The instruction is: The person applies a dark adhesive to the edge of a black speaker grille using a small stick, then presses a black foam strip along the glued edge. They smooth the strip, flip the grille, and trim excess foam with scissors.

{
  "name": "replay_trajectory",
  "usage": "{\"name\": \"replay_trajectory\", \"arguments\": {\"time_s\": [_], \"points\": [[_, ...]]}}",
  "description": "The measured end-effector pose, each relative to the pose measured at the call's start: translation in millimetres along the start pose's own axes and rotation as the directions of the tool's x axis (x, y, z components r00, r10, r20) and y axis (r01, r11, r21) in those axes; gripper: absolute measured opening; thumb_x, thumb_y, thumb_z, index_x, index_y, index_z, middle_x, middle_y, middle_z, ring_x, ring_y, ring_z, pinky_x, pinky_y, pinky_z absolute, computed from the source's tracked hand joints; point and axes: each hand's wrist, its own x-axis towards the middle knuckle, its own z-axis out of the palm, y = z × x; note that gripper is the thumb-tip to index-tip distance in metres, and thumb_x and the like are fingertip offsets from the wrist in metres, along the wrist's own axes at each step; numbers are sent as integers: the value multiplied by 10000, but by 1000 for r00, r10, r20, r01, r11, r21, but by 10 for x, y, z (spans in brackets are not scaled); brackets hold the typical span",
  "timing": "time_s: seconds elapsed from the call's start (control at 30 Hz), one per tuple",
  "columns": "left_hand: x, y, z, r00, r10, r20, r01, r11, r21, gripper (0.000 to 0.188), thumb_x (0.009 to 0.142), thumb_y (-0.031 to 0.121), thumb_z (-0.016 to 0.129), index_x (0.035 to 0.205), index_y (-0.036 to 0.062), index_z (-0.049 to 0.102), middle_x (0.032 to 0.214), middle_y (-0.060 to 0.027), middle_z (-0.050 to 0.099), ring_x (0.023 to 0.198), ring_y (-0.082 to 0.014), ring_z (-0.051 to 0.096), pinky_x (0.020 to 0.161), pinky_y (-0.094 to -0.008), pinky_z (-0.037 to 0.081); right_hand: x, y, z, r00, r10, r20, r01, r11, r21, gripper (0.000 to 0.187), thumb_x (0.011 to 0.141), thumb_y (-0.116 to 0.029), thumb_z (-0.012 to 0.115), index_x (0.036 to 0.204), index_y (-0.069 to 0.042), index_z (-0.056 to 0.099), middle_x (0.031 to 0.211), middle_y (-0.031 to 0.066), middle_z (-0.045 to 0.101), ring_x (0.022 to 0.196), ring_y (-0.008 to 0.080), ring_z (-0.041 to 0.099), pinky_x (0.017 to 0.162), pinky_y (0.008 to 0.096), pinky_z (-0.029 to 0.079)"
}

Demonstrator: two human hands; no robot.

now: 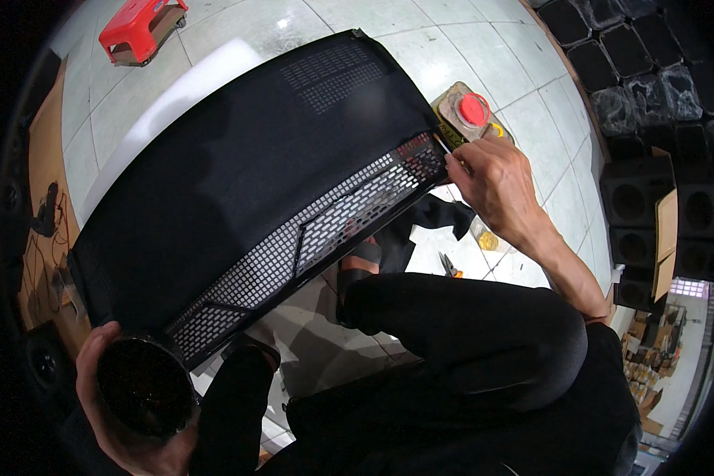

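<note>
A large black panel (190, 174) lies tilted across my view, its upper part covered in dark cloth. Along its near side runs a perforated metal grille (349, 210) with bare holes. My left hand (107, 435) is closed around a round dark cup (143, 389) at the panel's lower left corner; the cup's contents look dark and glossy. At the far right corner, my right hand (500, 182) pinches a thin, light-coloured stick (443, 143), its tip at the grille's end. The stick's other end is hidden by my fingers.
Beside my right hand stands a can (451, 107) with a red cap. Black cloth scraps (444, 213), a clear tub (488, 240) and orange-handled scissors (450, 266) lie on the tiles. White foam (178, 87) lies behind the panel, near a red stool (139, 32). Speaker boxes (639, 198) stand right.
</note>
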Motion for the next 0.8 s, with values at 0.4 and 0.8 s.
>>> {"name": "replay_trajectory", "arguments": {"time_s": [0.4, 0.8], "points": [[27, 26, 11, 999, -38, -12, 39, 997, 61, 943, 646, 278, 856, 1443, 40, 412, 1410, -175, 480, 1324, -356, 455, 1121, -534, 379, -45, -118, 50, 999, 36, 16, -36, 999, 14, 269, 883, -137, 655, 668, 4, 574, 630, 149, 572, 632, 323, 595, 648, 445, 493], [-3, 20, 3, 998, -49, -28, 51, 995, 82, 928, 700, 389, 833, 1446, 36, 408, 1404, -173, 489, 1314, -341, 469, 1131, -528, 366, -70, -142, 96, 1000, 18, -3, -18, 999, 30, 257, 882, -130, 658, 674, 5, 588, 616, 143, 577, 608, 302, 597, 627, 432, 495]]}}
